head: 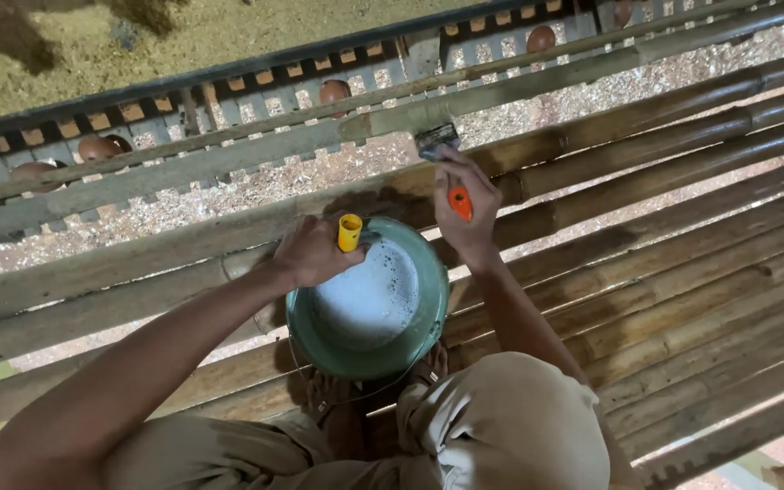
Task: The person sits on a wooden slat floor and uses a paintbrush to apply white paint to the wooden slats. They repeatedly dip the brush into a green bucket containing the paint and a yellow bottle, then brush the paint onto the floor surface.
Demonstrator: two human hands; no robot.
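I see my right hand [465,213] closed around an orange-handled brush [446,168], bristles pressed to a bamboo pole [592,136] of the slatted floor. My left hand [310,254] grips a yellow-handled tool [349,232], fingers wrapped round it, at the rim of the green bucket [306,340] of foamy water standing between my feet.

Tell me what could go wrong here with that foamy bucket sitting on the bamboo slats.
The green bucket of foamy liquid rests on rounded bamboo poles with open gaps, so it may tip or spill through. The left hand holds a yellow-handled tool at the rim; a push could rock it. The brush in the right hand could drip toward the eggs beyond.
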